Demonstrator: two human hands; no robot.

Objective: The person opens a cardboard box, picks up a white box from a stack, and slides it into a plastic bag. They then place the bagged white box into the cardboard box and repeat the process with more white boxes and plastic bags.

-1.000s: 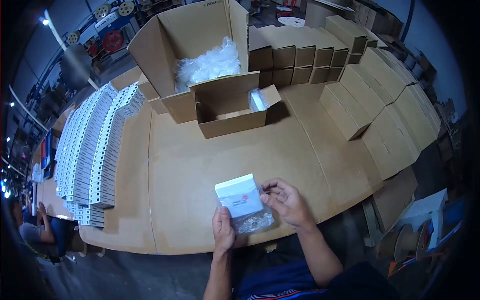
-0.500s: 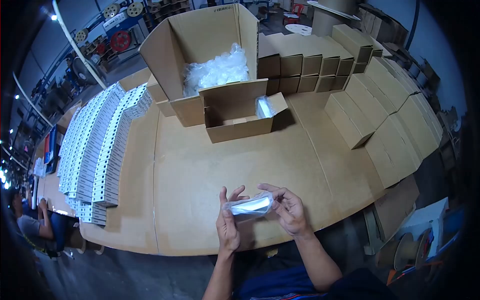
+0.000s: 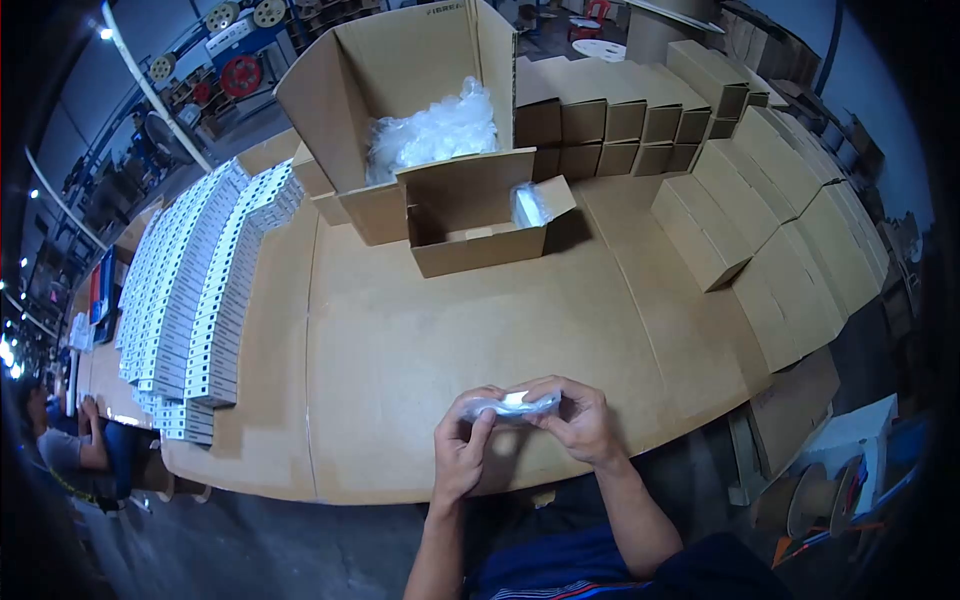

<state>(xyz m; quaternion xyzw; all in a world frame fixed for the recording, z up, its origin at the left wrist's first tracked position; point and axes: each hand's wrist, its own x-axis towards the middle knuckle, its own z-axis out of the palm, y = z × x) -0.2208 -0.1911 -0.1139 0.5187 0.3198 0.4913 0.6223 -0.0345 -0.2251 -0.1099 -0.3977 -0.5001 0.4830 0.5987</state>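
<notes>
A small white item in clear plastic wrap (image 3: 516, 404) is held level between both hands, just above the front part of the cardboard-covered table (image 3: 400, 350). My left hand (image 3: 464, 446) has its fingers closed round the left end. At the right end, my right hand (image 3: 580, 420) pinches the wrap. Beyond the hands stands an open brown carton (image 3: 480, 256), with another wrapped item (image 3: 529, 206) at its right side. Behind it, a larger open box (image 3: 400, 50) holds a heap of clear plastic wrap (image 3: 435, 135).
Rows of small white boxes (image 3: 190, 290) are stacked on the left. Brown cartons stand at the back right (image 3: 620, 110) and along the right side (image 3: 790, 240). A person (image 3: 75, 445) sits at the far left. Cable spools (image 3: 815, 500) lie at the lower right.
The fingers of my left hand have folded from spread to closed round the item. My right hand's fingers have also closed in, and the item is tilted to show a narrower side.
</notes>
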